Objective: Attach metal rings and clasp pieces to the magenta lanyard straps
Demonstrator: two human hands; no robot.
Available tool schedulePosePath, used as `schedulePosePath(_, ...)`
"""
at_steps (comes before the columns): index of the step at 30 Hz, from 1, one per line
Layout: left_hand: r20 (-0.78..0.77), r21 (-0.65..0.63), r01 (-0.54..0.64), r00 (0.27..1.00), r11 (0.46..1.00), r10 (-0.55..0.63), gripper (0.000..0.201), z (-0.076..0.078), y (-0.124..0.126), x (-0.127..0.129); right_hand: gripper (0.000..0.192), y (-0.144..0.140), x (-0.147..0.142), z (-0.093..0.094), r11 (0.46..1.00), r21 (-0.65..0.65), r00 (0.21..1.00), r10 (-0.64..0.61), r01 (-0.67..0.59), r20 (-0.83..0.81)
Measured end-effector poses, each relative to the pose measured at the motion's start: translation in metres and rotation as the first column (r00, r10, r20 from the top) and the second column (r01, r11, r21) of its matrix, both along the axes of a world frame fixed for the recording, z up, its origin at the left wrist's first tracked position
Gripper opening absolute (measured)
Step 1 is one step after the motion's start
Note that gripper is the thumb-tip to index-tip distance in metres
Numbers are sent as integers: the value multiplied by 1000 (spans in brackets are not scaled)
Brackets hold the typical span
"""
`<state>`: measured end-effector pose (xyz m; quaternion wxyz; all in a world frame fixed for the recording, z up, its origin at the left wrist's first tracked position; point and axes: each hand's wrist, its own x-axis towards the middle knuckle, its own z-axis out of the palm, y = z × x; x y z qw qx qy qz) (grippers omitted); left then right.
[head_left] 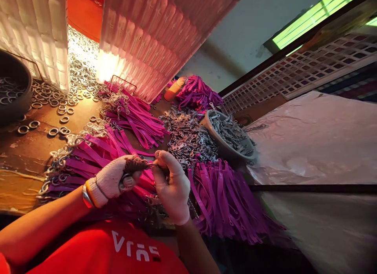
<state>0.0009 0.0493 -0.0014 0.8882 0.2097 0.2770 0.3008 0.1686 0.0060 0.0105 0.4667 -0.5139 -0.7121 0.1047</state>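
Observation:
My left hand (113, 177), in a white knit glove with dark-stained fingers, is closed; a rounded grey metal part shows under its fingers, its kind unclear. My right hand (173, 189), in a thin white glove, pinches a small metal piece (151, 165) right at the left fingertips. Below and beside the hands spread purple straps (91, 150) with metal rings on their far left ends. More purple straps (218, 195) hang over the table edge to the right. Just beyond my right hand lies a heap of metal clasps (188, 136).
A grey bowl (210, 118) of metal clasps tilts at the right. Loose metal rings (63, 118) and a dark bowl (17, 105) are at the left. White ridged panels (141, 42) stand behind, near an orange bottle (174, 89). A plastic-covered surface (309, 140) lies right.

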Motion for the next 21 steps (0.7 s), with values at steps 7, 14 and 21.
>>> schedulePosePath(7, 61, -121, -74, 995, 990, 82, 12, -2, -10, 8, 42, -7, -14, -2, 987, -130, 994, -97, 91, -40)
schedulePosePath(14, -144, 350, -6, 988, 937, 60, 29, -10, -22, 0, 36, -4, -9, 22, 963, -271, 998, -20, 5, -53)
schedulePosePath(21, -343, 562, 46, 921, 826, 182, 28, -6, -10, -8, 34, -9, -12, 26, 964, -254, 996, 74, -84, -49)
